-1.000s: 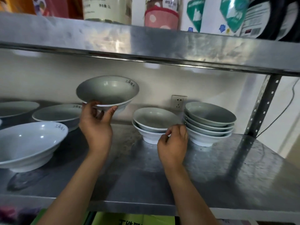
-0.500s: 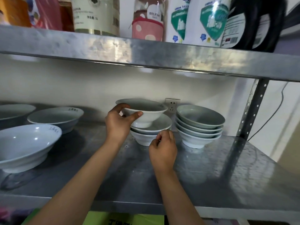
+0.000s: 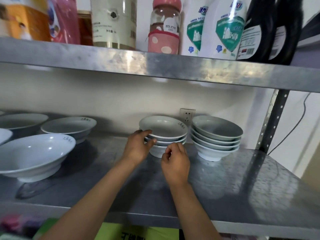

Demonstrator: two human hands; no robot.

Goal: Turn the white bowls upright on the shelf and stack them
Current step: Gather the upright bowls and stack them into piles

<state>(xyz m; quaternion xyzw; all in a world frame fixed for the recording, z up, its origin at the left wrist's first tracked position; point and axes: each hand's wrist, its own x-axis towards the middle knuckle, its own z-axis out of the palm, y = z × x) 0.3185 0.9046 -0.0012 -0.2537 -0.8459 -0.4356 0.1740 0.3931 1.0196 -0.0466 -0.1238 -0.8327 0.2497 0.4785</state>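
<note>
On the metal shelf (image 3: 225, 187) a stack of three upright white bowls (image 3: 164, 130) stands in the middle. My left hand (image 3: 138, 148) pinches the left rim of the top bowl, fingers on top and thumb beneath. Just in front of the stack's base is my right hand (image 3: 174, 158), its fingers loosely curled and holding nothing. A taller stack of several white bowls (image 3: 216, 134) stands just to the right. Single upright bowls sit to the left: one at the back (image 3: 69, 125), a big one near the front (image 3: 34, 151), and another at the far left (image 3: 20, 120).
The upper shelf (image 3: 155, 66) hangs low overhead and carries bottles and a pink-sleeved jar (image 3: 164, 26). A perforated steel post (image 3: 271, 122) stands at the right. A wall socket (image 3: 187, 115) sits behind the stacks. Bare shelf lies at the front right.
My left hand carried a bowl from the left, lowered it onto the middle stack and seated it there. My right hand stayed by the stack's base.
</note>
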